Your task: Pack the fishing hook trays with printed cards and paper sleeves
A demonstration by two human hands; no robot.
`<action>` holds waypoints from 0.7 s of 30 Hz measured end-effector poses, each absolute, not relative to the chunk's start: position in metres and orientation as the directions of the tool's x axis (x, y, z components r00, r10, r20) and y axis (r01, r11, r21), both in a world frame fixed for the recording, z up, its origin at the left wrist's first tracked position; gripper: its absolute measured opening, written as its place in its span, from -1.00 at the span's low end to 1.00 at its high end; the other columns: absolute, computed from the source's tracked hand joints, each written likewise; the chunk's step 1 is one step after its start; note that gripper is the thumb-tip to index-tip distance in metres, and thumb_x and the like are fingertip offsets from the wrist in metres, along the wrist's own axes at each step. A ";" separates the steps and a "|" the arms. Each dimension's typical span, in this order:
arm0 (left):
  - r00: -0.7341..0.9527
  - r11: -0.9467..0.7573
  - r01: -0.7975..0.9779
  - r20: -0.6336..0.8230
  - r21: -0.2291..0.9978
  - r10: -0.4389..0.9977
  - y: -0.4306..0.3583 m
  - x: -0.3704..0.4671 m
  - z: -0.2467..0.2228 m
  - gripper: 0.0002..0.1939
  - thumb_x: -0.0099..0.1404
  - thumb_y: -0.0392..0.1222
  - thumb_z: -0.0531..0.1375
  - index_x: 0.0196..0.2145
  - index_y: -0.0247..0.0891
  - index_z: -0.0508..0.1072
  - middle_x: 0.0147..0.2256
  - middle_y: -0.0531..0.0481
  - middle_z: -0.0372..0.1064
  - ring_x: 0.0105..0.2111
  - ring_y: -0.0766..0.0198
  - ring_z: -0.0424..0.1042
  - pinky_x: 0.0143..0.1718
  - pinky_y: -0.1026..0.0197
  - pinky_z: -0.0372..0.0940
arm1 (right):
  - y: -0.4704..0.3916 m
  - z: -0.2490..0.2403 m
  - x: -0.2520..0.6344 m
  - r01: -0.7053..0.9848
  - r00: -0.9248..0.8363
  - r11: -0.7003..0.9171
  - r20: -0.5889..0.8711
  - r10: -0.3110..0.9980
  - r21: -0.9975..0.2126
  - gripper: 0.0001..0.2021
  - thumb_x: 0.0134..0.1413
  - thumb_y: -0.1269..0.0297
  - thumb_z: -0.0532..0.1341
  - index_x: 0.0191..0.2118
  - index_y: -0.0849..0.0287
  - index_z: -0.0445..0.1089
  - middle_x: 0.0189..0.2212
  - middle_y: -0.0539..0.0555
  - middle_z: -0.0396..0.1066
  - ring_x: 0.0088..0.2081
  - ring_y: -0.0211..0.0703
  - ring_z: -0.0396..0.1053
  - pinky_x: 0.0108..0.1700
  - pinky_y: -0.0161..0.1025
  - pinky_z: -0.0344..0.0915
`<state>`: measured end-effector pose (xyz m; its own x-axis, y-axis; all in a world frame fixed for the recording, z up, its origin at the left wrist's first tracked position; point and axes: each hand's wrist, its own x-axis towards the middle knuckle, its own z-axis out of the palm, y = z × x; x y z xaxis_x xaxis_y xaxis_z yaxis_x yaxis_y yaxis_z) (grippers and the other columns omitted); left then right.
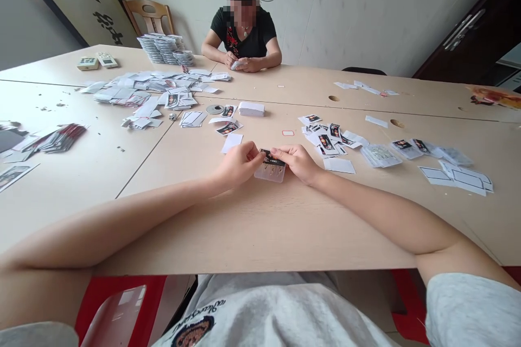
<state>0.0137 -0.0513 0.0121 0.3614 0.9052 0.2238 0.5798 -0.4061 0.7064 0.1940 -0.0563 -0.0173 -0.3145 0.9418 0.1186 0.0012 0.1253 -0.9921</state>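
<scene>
A small clear plastic case (pixel 270 174) with a black printed label along its far edge rests in front of me. Small gold-coloured pieces show through it, too tiny to name. My left hand (pixel 243 165) pinches its far left corner between thumb and fingers. Thumb and fingertips of my right hand (pixel 300 162) press on the label's right end. Just beyond my left hand lie a white card (pixel 232 143) and a black printed card (pixel 227 128). Loose printed cards (pixel 326 142) are scattered beyond my right hand.
Across the table a person (pixel 243 27) holds a small pale item. White stacks (pixel 163 47), piled packets (pixel 134 87) and red-edged packets (pixel 65 138) lie left. Filled clear cases (pixel 380 155) and outlined white cards (pixel 459 178) lie right. A white card stack (pixel 251 109) stands mid-table.
</scene>
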 end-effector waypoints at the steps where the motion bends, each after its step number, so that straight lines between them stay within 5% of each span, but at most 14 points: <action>1: 0.358 -0.410 0.605 0.227 0.682 0.906 -0.051 0.013 0.013 -0.69 0.20 -0.01 0.10 -0.57 -0.23 0.20 -0.58 0.07 0.22 -0.55 0.34 0.16 -0.53 0.27 0.03 | -0.057 -0.019 0.194 -0.011 -0.294 0.137 0.134 0.946 -0.990 -0.61 0.01 -0.05 0.21 -0.40 0.25 0.45 -0.50 0.00 0.36 -0.43 -0.29 0.26 -0.35 -0.32 0.17; 6: 0.357 -0.396 0.691 0.190 0.605 0.914 -0.044 0.007 0.008 -0.49 0.21 0.18 0.07 -0.68 -0.22 0.06 -0.68 0.12 0.01 -0.63 0.38 -0.01 -0.59 0.27 -0.11 | -0.058 -0.020 0.196 -0.081 -0.255 0.134 0.150 0.955 -0.988 -0.63 0.00 -0.04 0.23 -0.38 0.25 0.46 -0.46 0.00 0.39 -0.41 -0.29 0.28 -0.34 -0.33 0.18; 11: 0.534 -0.551 0.577 0.232 0.603 0.813 -0.050 -0.004 -0.001 -0.68 0.31 0.01 -0.01 -0.49 -0.23 0.28 -0.59 0.11 0.15 -0.55 0.34 0.14 -0.50 0.28 0.06 | -0.061 -0.019 0.198 -0.027 -0.343 0.130 0.132 0.930 -0.991 -0.61 0.03 -0.05 0.21 -0.31 0.24 0.48 -0.38 0.03 0.46 -0.35 -0.25 0.36 -0.24 -0.30 0.24; 15: 0.599 -0.650 0.629 0.267 0.427 0.755 -0.086 -0.020 -0.001 -0.78 0.28 -0.14 0.03 -0.18 -0.25 0.37 -0.21 -0.12 0.38 -0.15 0.14 0.34 -0.13 0.12 0.26 | -0.059 -0.022 0.200 0.047 -0.350 0.137 0.112 0.930 -0.989 -0.60 0.01 -0.07 0.22 -0.27 0.22 0.49 -0.31 0.05 0.49 -0.29 -0.21 0.40 -0.18 -0.28 0.27; 18: 0.662 -0.681 0.681 0.171 0.268 0.730 -0.127 -0.035 0.004 -0.59 0.27 -0.12 0.09 0.07 -0.18 0.26 0.05 -0.14 0.30 0.06 0.02 0.25 0.03 -0.01 0.22 | -0.057 -0.024 0.202 0.034 -0.356 0.083 0.066 0.932 -0.996 -0.61 -0.06 -0.04 0.29 -0.26 0.21 0.47 -0.31 0.05 0.50 -0.29 -0.21 0.42 -0.19 -0.28 0.29; 21: 0.591 -0.608 0.756 0.144 0.242 0.793 -0.158 -0.045 0.007 -0.50 0.31 0.00 0.05 0.16 -0.16 0.18 0.16 -0.15 0.19 0.16 -0.01 0.16 0.07 -0.01 0.20 | -0.057 -0.022 0.204 0.068 -0.374 0.021 -0.006 0.927 -0.997 -0.59 -0.16 0.04 0.37 -0.21 0.21 0.44 -0.29 0.08 0.50 -0.28 -0.19 0.44 -0.21 -0.26 0.32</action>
<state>-0.0453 -0.1578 0.0072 0.5913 0.7934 0.1445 0.7565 -0.6077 0.2417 0.2043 -0.0573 -0.0220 -0.3739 0.9274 -0.0055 0.0678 0.0214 -0.9975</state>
